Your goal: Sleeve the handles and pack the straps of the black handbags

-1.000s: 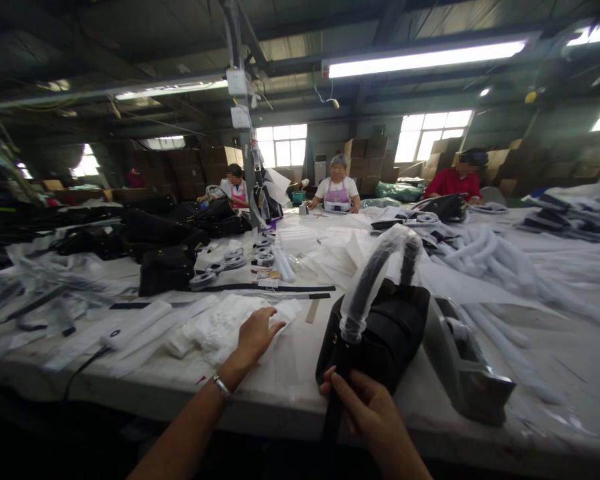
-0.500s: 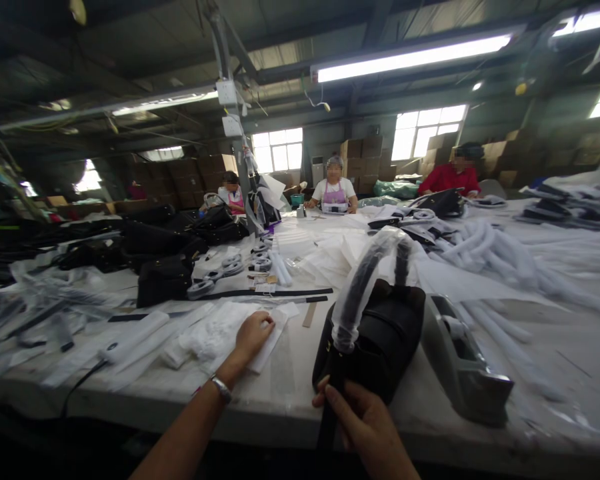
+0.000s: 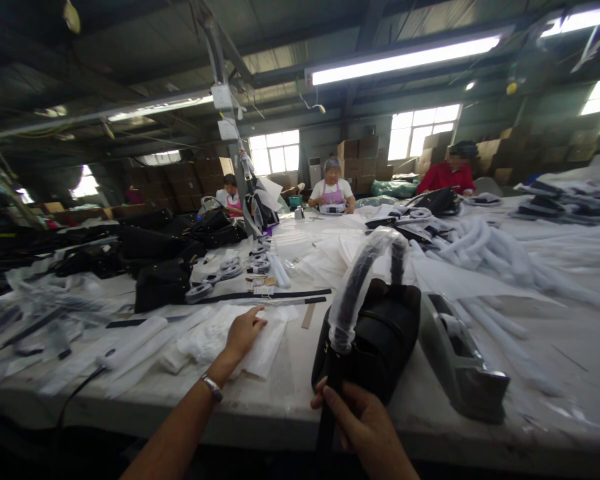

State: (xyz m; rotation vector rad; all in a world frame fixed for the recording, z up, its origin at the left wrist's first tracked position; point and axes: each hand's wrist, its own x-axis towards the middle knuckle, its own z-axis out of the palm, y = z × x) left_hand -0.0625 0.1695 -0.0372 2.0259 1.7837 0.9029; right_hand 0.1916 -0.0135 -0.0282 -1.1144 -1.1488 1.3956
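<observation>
My right hand (image 3: 363, 420) is closed round a black strap (image 3: 329, 417) at the near end of a black handbag (image 3: 387, 333). The bag sits at the table's front edge, and its raised handle (image 3: 353, 300) is wrapped in clear plastic. Left of the bag, my left hand (image 3: 243, 337) rests over thin white sheets (image 3: 267, 347) with its fingers bent and drawn together at a sheet. Their tips are partly hidden. Beside that hand lies a crumpled white heap (image 3: 207, 337).
A grey tape dispenser (image 3: 463, 363) stands right of the bag. White padded tubes (image 3: 500, 263) lie behind it. Black straps (image 3: 265, 295) and black bags (image 3: 163, 283) are at the left. Several people (image 3: 333, 190) work across the table, near a metal post (image 3: 247, 180).
My left hand has shifted a little left, and the white sheet under it lies spread wider. My right hand stays on the strap. The whole view has drifted slightly.
</observation>
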